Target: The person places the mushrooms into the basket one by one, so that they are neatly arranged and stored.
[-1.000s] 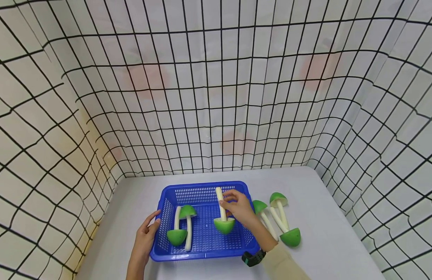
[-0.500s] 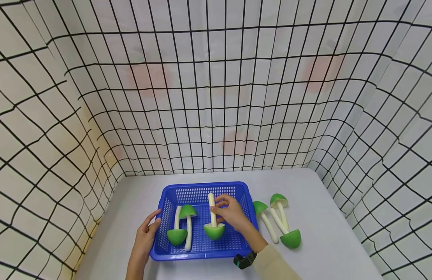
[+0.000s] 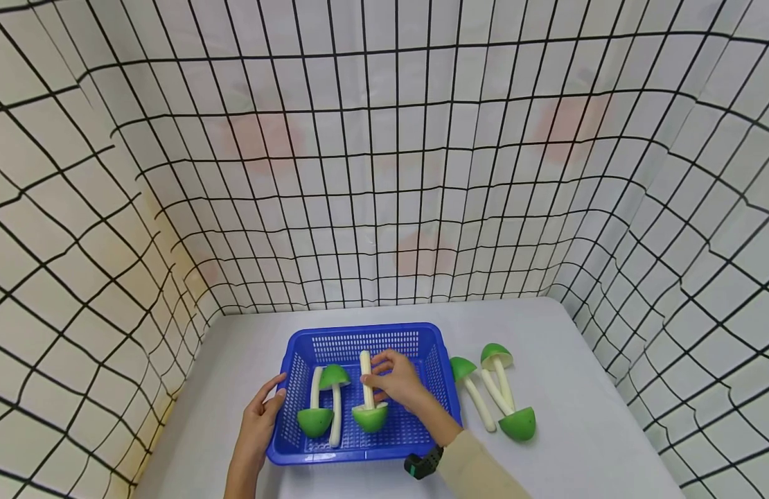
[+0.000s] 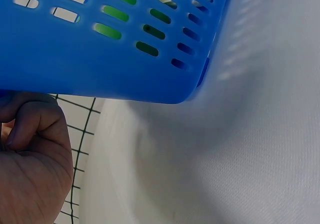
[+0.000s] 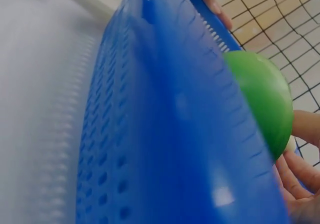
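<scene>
The right hand (image 3: 399, 382) pinches the white stem of a green-capped mushroom (image 3: 370, 418), cap downward, inside the blue plastic basket (image 3: 359, 456). From the right wrist, that mushroom's round cap (image 5: 262, 99) shows beyond the blurred basket wall, beside the fingers. At the basket's left side, the left hand (image 3: 256, 419) holds the rim; its fingers look curled below the edge in the left wrist view. Two more mushrooms lie side by side in the left part of the basket: one (image 3: 314, 422) with its cap toward the front, the other (image 3: 334, 376) with its cap toward the back.
Right of the basket, on the white table (image 3: 584, 416), lie several more mushrooms: one (image 3: 474, 395) beside the basket wall, others (image 3: 517, 423) with stems crossing. White walls with a black grid (image 3: 397, 173) enclose the table at the back and sides.
The right hand has carried its mushroom leftward and toward the front of the basket, closer to the two lying there. The left hand has stayed at the rim.
</scene>
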Demonstrator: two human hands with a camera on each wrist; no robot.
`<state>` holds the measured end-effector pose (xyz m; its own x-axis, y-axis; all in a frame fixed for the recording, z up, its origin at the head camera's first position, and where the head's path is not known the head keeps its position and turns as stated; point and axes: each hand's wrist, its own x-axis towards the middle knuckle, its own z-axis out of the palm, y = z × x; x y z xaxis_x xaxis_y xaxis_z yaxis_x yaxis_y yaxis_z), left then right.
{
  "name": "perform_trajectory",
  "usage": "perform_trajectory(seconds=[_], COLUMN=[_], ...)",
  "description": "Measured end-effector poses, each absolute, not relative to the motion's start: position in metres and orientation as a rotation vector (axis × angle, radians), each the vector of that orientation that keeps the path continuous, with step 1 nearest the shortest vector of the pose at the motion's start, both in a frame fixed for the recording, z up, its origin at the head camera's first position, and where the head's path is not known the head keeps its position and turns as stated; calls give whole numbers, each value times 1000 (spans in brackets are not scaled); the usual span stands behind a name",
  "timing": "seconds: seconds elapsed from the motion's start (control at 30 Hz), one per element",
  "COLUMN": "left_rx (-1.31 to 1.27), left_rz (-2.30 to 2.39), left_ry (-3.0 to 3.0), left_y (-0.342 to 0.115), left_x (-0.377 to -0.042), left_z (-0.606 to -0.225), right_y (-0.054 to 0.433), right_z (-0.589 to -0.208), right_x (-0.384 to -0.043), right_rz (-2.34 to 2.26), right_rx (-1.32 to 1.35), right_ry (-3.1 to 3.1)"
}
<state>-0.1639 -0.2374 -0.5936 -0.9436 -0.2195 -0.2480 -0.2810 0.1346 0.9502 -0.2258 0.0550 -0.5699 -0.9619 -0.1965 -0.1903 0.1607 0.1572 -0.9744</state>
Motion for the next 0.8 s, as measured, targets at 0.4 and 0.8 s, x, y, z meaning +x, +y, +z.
perform_trajectory(seconds=[0.4, 0.8], left_rx=[-525, -543], left_rz=[1971, 1974], left_ry=[2328, 2331], left_y=[-237, -236], left_x=[-163, -163], left_z=[-593, -594], right_y=[39, 31], right_z=[-581, -588], right_x=[-221, -217], right_rz=[-1819, -1764], right_rx=[19, 11], right_ry=[2189, 2167])
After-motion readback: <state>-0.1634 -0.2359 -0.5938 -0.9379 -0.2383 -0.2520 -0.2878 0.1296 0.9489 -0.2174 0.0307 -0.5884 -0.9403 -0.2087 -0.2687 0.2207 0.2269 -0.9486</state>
